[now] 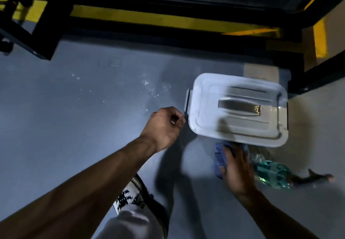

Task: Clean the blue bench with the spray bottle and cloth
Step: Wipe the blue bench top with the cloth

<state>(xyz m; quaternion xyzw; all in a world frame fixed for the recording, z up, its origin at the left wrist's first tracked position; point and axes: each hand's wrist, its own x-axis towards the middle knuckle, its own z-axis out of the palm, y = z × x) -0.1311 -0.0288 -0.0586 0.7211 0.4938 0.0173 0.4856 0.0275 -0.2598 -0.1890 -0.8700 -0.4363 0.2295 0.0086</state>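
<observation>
The blue bench surface (84, 108) fills the left and middle of the head view, with fine spray droplets (153, 87) near its centre. My right hand (237, 166) lies on a crumpled blue cloth (219, 156) and grips it, just below the near edge of a white lidded container (237, 108). My left hand (164, 125) is curled, with its fingertips pinching the grey clip (187, 102) on the container's left side. The spray bottle (270, 171), clear with teal liquid and a black trigger head, lies on its side right of my right hand.
A black frame with yellow strips (168, 20) runs across the top and down the right. A black post foot (43, 39) stands at upper left. My shoe (128, 197) and grey trouser leg are at the bottom centre. Pale floor (308, 136) lies to the right.
</observation>
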